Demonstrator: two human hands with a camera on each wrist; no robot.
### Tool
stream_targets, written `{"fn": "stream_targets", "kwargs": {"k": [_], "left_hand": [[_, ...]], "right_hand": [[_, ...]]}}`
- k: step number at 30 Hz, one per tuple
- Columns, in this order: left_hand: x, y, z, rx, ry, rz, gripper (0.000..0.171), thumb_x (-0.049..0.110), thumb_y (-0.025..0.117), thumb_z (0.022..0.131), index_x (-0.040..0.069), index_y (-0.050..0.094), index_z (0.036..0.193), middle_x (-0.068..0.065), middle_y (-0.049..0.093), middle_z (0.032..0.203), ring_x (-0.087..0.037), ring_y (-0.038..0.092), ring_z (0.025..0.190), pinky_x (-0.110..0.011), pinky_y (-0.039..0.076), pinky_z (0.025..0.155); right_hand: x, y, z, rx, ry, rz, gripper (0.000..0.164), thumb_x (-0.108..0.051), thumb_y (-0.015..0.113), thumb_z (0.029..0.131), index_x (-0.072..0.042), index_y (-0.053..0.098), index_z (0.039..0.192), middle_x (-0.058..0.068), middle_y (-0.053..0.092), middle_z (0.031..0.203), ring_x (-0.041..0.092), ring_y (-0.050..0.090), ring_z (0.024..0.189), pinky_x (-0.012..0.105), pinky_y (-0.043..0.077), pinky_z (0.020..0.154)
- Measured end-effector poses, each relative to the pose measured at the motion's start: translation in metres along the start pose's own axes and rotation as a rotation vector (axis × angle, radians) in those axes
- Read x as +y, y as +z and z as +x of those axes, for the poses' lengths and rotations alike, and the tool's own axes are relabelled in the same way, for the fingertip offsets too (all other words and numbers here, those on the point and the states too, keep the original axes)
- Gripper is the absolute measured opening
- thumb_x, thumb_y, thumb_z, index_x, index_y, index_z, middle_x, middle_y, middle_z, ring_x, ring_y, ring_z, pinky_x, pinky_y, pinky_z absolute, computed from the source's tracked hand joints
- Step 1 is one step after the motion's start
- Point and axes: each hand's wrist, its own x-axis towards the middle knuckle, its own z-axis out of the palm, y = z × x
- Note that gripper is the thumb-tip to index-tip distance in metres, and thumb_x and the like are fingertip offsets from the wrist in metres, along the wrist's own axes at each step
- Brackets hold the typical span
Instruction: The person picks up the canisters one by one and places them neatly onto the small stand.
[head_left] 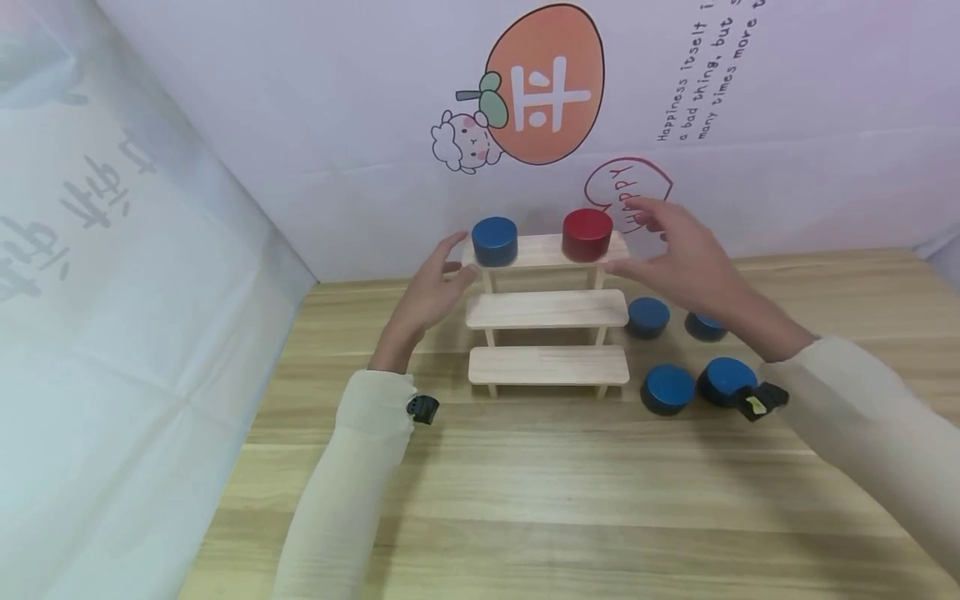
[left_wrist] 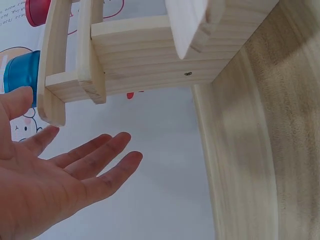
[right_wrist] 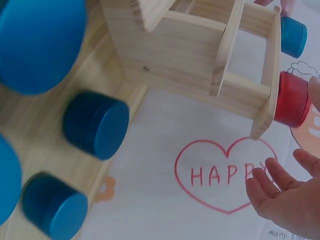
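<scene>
A pale wooden three-step stand [head_left: 547,309] carries two round, lidded tins on its top step. The blue tin [head_left: 495,242] sits toward the left end, the red tin [head_left: 587,237] toward the right. My left hand [head_left: 432,293] is beside the blue tin with its fingers spread. In the left wrist view, that thumb [left_wrist: 18,101] overlaps the tin's edge. On the other side, my right hand [head_left: 688,260] hovers by the red tin, fingers apart and loosely bent. The right wrist view shows its thumb tip right at the red tin [right_wrist: 292,99]. Neither hand grips anything.
Right of the stand, several more blue tins [head_left: 668,388] stand on the wood-grain table [head_left: 525,500], one partly behind my right forearm. A printed white cloth [head_left: 360,108] hangs behind the stand and along the left side. The two lower steps [head_left: 549,365] hold nothing.
</scene>
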Motion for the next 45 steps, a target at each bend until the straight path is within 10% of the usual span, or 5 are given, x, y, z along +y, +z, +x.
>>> {"fn": "stream_targets", "kwargs": {"k": [45], "left_hand": [[0.016, -0.011, -0.040, 0.195, 0.229, 0.080, 0.047, 0.039, 0.053, 0.087, 0.031, 0.040, 0.132, -0.001, 0.043, 0.131, -0.019, 0.046, 0.113, -0.036, 0.039, 0.089]], "right_hand": [[0.063, -0.028, -0.083, -0.035, -0.063, 0.000, 0.070, -0.034, 0.067, 0.079, -0.014, 0.034, 0.138, 0.014, 0.033, 0.136, 0.037, 0.024, 0.125, 0.060, 0.018, 0.093]]}}
